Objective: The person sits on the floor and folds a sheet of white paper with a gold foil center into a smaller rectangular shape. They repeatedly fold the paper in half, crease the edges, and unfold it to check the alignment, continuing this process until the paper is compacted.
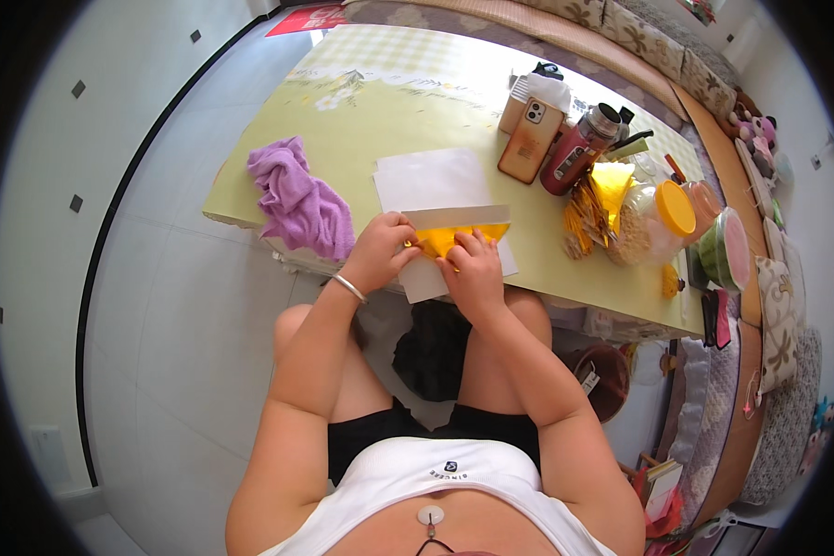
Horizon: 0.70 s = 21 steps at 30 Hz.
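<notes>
A gold foil paper (443, 239) with a pale grey band along its far side lies over white sheets (428, 178) near the table's front edge. At its left end my left hand (385, 250) has thumb and fingers closed in a pinch on the gold part. My right hand (475, 271) bends its fingers over the right half, with the thumb against its near edge. Both hands are low over the table, and my fingertips partly cover the foil. To the right stands a bunch of shiny gold folded foil pieces (610, 190).
Left on the table, a purple towel (301, 199) hangs over the edge. To the right stand an upright phone (528, 141), a dark red thermos (579, 150), a yellow-lidded clear jar (641, 232) and a green tub with pink top (725, 248). A dark red bin (607, 380) stands below.
</notes>
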Motion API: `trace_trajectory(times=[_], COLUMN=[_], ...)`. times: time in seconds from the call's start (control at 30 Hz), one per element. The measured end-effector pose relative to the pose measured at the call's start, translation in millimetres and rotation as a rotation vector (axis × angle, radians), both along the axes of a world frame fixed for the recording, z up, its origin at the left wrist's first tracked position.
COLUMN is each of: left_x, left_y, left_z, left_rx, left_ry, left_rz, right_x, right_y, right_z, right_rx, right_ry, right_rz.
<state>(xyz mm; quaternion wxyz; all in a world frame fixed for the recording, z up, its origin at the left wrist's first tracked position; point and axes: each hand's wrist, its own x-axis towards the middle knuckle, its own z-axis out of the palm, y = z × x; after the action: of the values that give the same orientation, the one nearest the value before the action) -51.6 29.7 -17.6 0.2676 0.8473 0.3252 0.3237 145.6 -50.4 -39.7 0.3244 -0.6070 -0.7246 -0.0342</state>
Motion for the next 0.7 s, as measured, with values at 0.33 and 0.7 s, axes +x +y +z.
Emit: trace_trajectory(times=[0.33, 0.7], left_x=[29, 37], left_y=[10, 13], left_z=[-11, -15], left_rx=[0.091, 0.162], left_ry=[0.104, 0.214], left_rz=[0.309, 0.373], right_x=[-1, -4], right_y=[5, 8], right_z=[2, 3], right_rx=[0.032, 0.035], right_ry=[0.074, 0.040], right_rz=[-0.086, -0.143])
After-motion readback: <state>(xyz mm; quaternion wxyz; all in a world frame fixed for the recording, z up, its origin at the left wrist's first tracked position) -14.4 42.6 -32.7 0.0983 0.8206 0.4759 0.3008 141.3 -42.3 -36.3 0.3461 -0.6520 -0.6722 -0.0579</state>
